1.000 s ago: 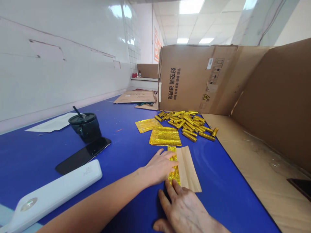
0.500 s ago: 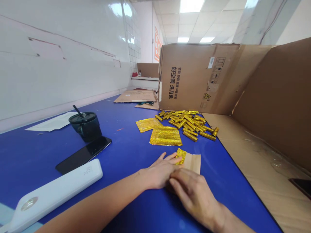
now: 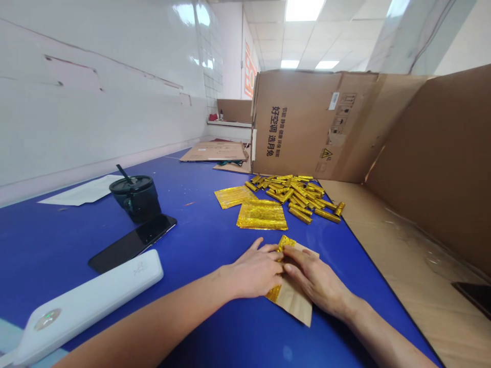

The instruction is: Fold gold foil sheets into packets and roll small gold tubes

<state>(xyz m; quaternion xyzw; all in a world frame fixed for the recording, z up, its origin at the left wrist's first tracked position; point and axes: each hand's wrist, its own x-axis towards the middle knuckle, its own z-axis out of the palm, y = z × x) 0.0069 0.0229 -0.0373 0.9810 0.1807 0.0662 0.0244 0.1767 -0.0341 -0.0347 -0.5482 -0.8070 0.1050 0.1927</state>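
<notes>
Both my hands are close together on the blue table. My left hand and my right hand press on a sheet of brown kraft paper with crumpled gold foil folded around it. Gold foil shows above my fingers and again at the lower left. Much of the bundle is hidden under my hands. Beyond them lie flat gold foil packets and a heap of rolled gold foil tubes.
A black lidded cup with a straw, a black phone and a long white case stand left on the blue table. A large cardboard box panel rises behind the tubes. The table's right edge meets a cardboard sheet.
The kraft paper has swung round, and its corner now points toward me below my hands. My right hand has moved forward and closer to my left, and more foil is wrapped in the paper.
</notes>
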